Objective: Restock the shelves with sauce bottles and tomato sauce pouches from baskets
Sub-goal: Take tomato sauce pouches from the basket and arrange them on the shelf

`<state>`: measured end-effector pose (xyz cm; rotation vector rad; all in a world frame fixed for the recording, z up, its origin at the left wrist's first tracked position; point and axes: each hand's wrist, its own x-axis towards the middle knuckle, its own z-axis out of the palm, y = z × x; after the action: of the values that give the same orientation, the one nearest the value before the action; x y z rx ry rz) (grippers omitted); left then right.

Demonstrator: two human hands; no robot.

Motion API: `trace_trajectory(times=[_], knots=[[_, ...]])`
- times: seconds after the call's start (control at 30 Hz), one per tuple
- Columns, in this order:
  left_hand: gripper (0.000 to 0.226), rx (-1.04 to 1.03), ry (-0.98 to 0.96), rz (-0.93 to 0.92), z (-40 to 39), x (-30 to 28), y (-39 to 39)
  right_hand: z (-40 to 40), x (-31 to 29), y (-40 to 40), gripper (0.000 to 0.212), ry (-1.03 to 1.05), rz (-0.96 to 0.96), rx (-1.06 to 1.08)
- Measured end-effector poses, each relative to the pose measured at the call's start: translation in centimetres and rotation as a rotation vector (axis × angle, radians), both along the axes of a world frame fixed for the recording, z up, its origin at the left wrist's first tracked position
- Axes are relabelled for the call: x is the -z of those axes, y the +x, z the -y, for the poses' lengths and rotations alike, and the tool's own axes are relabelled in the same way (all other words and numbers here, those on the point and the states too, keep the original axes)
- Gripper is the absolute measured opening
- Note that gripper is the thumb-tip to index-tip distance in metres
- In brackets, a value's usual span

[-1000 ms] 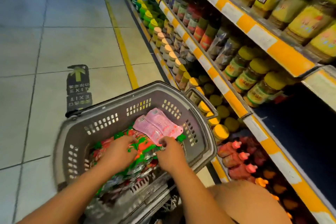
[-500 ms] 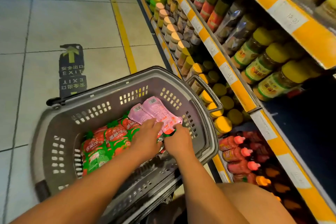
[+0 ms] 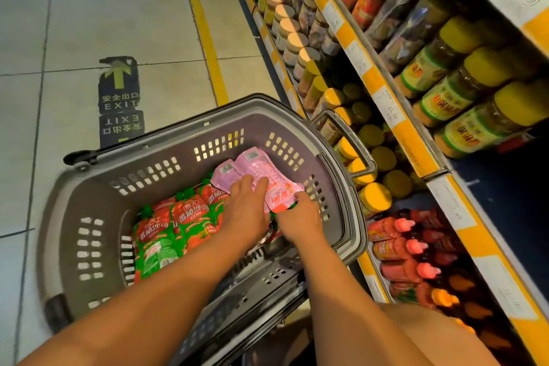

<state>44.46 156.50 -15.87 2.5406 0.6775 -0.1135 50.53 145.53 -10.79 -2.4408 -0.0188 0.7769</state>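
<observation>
Both hands down in the grey basket (image 3: 166, 157) on the floor beside the shelves (image 3: 383, 98). Left hand (image 3: 248, 211) flat on the pink pouches (image 3: 261, 178), fingers (image 3: 252, 184) straight and pressing. Right hand (image 3: 300, 217) at the pouches' near right corner, fingers curled onto the edge, thumb hidden. Pink pouches lying over red-and-green pouches (image 3: 175, 226) packed in the basket's middle. Red bottles (image 3: 398, 246) on the lowest shelf, just right of the basket; yellow-lidded jars (image 3: 463, 92) above.
</observation>
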Motion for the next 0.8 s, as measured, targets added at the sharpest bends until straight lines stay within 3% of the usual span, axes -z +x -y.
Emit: trace_trajectory(times=[0.2, 0.43, 0.6, 0.8], knots=[[0.076, 0.037, 0.003, -0.058, -0.4, -0.8, 0.0, 0.5, 0.4, 1.2, 0.054, 0.006, -0.021, 0.018], [0.079, 0.095, -0.052, 0.053, -1.0, -0.4, -1.7, 0.2, 0.2, 0.7, 0.033, 0.041, -0.017, 0.026], [0.057, 0.124, -0.009, 0.156, -1.9, -1.8, -2.8, 0.0, -0.5, 0.9, 0.032, 0.128, -0.046, 0.061], [0.025, 0.096, 0.001, 0.273, -3.8, -2.5, -4.7, -1.7, -1.1, 1.0, 0.047, 0.213, -0.099, 0.136]])
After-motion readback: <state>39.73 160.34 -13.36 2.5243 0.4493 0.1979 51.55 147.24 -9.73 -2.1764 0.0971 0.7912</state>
